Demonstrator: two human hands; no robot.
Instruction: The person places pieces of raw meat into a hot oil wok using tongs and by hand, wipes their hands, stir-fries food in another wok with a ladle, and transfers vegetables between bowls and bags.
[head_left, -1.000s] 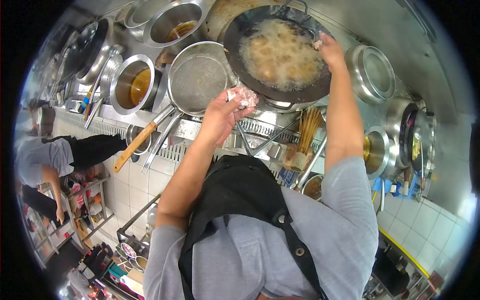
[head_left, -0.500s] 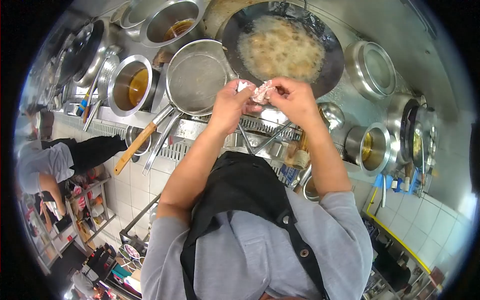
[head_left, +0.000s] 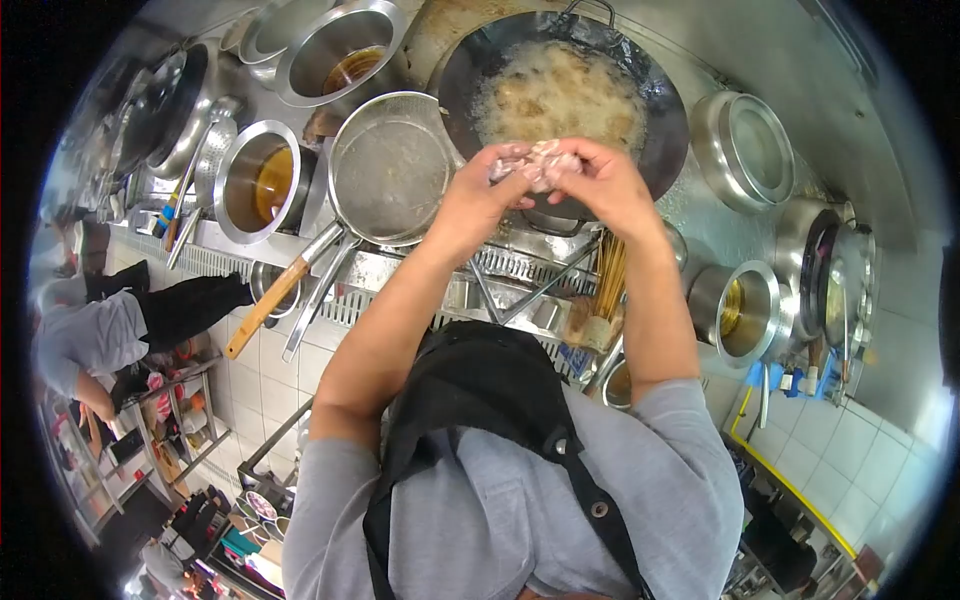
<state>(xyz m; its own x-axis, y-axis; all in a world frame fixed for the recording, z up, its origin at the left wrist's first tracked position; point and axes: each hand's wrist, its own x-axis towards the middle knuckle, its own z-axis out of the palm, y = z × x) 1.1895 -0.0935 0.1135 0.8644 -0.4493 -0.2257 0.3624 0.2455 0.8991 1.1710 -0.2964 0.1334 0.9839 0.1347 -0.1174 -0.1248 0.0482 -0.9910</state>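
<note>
My left hand (head_left: 487,190) and my right hand (head_left: 604,184) meet over the near rim of a black wok (head_left: 664,160). Between them, both sets of fingers grip a pale pink, white-coated piece of raw meat (head_left: 541,168); its exact kind is unclear. Frothing oil (head_left: 560,95) with browned pieces bubbles in the wok beyond my fingers. To the left of my left hand lies a round mesh strainer (head_left: 388,170) with a wooden handle (head_left: 268,306).
Steel pots of amber liquid (head_left: 272,185) stand on the left, with another pot (head_left: 732,312) on the right. A lidded steel pot (head_left: 743,148) sits right of the wok. A bamboo brush (head_left: 608,295) stands below my right wrist. Another person (head_left: 95,340) is at far left.
Both hands have moved slightly up the view, over the wok's near edge. The meat between them looks more spread out, and the camera view has shifted a little.
</note>
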